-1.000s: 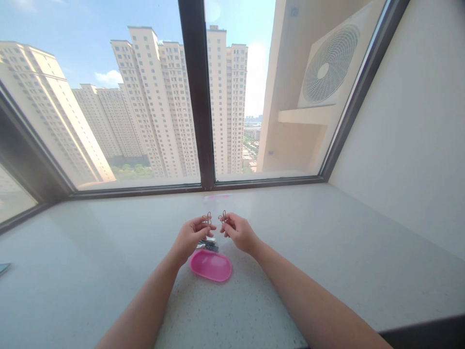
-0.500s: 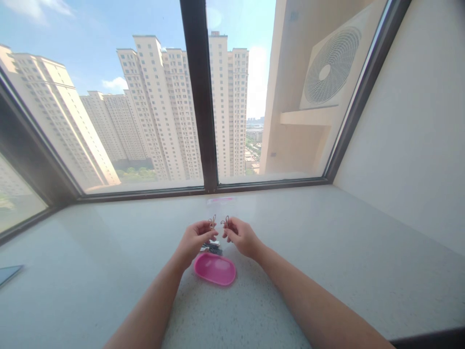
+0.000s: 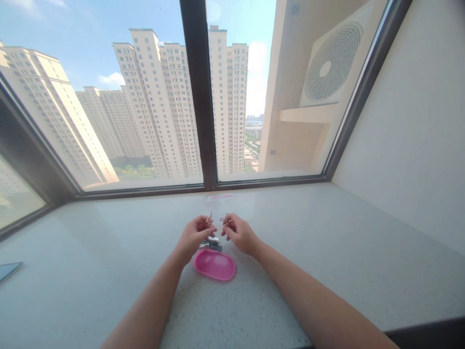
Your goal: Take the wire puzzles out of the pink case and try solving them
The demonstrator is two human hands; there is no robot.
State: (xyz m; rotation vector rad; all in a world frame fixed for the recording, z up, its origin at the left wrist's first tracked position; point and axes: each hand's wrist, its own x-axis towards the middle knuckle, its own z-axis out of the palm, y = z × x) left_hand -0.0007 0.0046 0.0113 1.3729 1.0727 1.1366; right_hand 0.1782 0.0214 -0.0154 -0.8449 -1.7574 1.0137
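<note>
My left hand pinches a small gold-coloured looped piece between thumb and fingers; its exact kind is too small to make out. Opposite it, my right hand pinches a similar small looped piece, darker in tone. A narrow gap separates the two pieces, both held up above the counter. Below my left hand lies a little heap of dark and silvery slim items, partly covered by the fingers. Nearer to me sits a shallow pink oval dish, just behind which the heap rests.
A clear packet with a pink strip lies by the window frame. The speckled pale counter runs to a white wall on the right. At the far left is the corner of a flat bluish object.
The piece in my left hand has turned and now looks more compact. My left hand has shifted slightly left, while the right grip stays much the same. The view has tilted a little.
</note>
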